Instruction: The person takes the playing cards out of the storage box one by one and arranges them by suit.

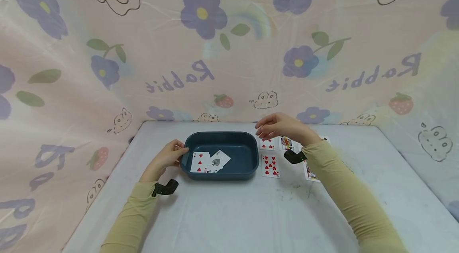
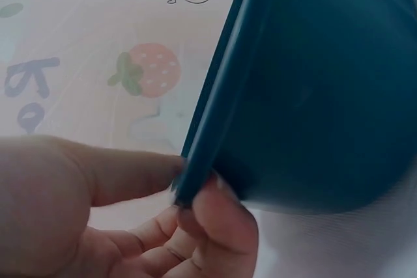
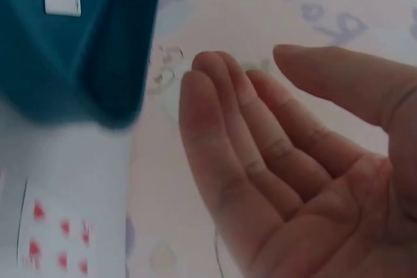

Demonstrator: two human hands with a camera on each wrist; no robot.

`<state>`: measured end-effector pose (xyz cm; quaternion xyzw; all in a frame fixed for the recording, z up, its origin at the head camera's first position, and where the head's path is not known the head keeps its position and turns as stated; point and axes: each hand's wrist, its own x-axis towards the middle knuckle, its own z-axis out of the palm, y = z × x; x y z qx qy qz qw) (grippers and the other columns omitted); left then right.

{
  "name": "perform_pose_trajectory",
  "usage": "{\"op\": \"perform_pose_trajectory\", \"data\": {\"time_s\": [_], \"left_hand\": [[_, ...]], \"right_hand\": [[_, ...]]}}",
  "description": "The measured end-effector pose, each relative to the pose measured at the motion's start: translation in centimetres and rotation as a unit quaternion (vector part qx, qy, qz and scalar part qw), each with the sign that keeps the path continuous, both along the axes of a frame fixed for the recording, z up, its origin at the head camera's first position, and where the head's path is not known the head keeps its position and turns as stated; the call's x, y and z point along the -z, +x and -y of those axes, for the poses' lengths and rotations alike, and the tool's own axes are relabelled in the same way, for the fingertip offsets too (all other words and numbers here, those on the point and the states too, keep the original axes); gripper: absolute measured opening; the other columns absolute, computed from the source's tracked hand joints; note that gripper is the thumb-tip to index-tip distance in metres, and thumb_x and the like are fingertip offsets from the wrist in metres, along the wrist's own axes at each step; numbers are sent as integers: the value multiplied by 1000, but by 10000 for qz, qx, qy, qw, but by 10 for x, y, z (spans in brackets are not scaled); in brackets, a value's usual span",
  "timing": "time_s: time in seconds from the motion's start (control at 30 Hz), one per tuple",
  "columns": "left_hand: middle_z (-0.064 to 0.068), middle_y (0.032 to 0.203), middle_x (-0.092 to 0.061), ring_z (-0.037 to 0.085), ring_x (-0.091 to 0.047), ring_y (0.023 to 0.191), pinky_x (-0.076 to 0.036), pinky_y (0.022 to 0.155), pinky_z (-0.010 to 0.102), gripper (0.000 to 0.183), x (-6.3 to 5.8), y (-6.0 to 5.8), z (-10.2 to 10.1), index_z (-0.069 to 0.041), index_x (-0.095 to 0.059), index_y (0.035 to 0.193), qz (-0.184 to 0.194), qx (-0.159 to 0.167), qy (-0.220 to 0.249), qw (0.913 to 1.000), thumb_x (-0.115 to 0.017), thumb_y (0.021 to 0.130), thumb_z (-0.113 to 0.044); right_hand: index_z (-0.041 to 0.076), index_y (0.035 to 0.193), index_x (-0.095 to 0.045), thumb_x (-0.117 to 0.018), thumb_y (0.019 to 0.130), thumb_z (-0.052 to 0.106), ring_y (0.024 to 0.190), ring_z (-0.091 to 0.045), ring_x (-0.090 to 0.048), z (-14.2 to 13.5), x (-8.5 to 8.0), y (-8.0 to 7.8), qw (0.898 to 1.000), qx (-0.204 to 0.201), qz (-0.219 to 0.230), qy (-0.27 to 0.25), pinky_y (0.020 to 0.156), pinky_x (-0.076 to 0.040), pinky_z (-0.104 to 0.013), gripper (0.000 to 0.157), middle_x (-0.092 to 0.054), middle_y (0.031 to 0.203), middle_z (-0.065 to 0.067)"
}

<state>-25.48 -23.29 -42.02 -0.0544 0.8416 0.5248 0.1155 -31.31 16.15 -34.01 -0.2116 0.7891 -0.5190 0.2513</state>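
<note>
Patterned cloth backdrop [image 1: 247, 73] closes the far side, more cloth at left and right. White table [image 1: 222, 213] meets it at the far edge; side edges spread toward the viewer, wide surface in front of the tray and off to the right. One dark blue tray [image 1: 218, 177], rounded corners, left of the table's middle, just short of the far edge. Two sleeved arms [image 1: 344, 185] come in from the near side. Two hands: left hand [image 1: 167, 157] pinches the tray's left rim between thumb and fingers; right hand [image 1: 281, 127] raised by the tray's far right corner, apart from it, fingers extended, thumb spread away, palm bare. Two black wrist cameras [image 1: 166, 187], one per arm. In the tray, toward its left end: hearts card [image 1: 199, 162] and single-spade card [image 1: 219, 161], overlapping; more card edges beneath, exact count unclear. Right of the tray, on the table, four faces show: far hearts card [image 1: 267, 145], near hearts card [image 1: 270, 165] just beside the tray wall, two picture cards [image 1: 311, 173] partly behind the right arm. A white corner shows past the right sleeve; full count hidden.
</note>
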Motion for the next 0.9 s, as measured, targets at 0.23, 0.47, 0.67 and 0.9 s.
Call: {"op": "perform_pose_trajectory", "data": {"time_s": [0.23,0.47,0.67,0.9], "left_hand": [[5,76,-45,17,-48,61,-47,55,31,22,2,-1,-3,-1,-43,107,-71,51,100,9999,-58,96,-14],[6,76,-47,16,-49,61,-46,53,30,23,1,-2,-6,-1,-43,107,-55,42,261,9996,-58,96,-13],[6,76,-46,16,-48,60,-46,53,30,23,-1,-2,-4,0,-42,108,-80,43,189,9998,-58,96,-13],[5,76,-47,16,-48,59,-47,54,30,23,-1,1,-1,-1,-42,108,-42,14,199,9998,-58,97,-14]], "right_hand": [[-7,123,-57,-58,96,14,108,-41,-58,50,14,-17,9986,-438,286,-71,86,-51,-39,34,-63,115,-24],[-11,125,-54,-56,98,13,111,-39,-57,86,34,-29,9957,-575,707,-136,92,-47,-42,37,-61,117,-26],[-10,126,-53,-50,101,15,114,-36,-57,112,48,-34,9928,-805,888,10,94,-45,-41,36,-60,120,-25],[-9,129,-52,-49,101,17,120,-35,-52,139,62,-34,9837,-1319,1195,270,98,-42,-44,39,-55,128,-24]]}}
